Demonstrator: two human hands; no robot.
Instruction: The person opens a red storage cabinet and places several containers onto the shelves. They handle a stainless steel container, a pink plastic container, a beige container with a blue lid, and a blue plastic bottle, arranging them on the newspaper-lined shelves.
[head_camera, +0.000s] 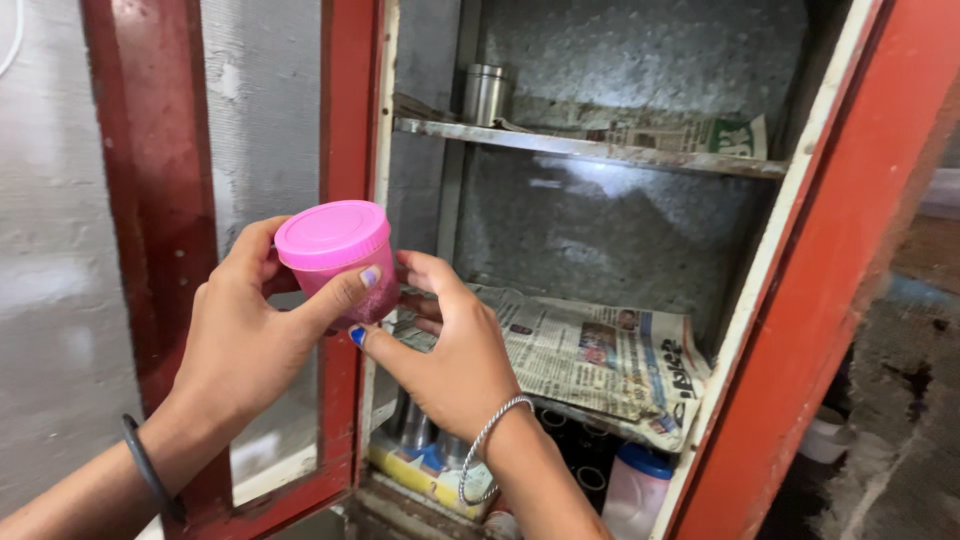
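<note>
- Pink jar (337, 257), round, matching pink lid on, held upright in the air in front of the open cupboard, level with the gap between its two shelves.
- Left hand (240, 335): grip closed around the jar's side, thumb across the front, fingers behind; dark band on the wrist.
- Right hand (450, 345): at the jar's lower right side, fingers curled toward it, thumb tip under the base; looks like it touches, contact partly hidden. Silver bangle on the wrist.
- Red door (345, 120) with glass pane stands open to the left, directly behind the jar.
- Lower shelf behind the hands is lined with newspaper (600, 360) that droops over the front edge.
- Upper shelf (590, 148) also paper-lined; steel tin (486, 93) stands at its left end.
- Below the hands: steel containers (425, 430) on a yellow box, white jar with blue lid (637, 485) to the right.
- Red frame (830, 260) on the right, grey wall on the left.
</note>
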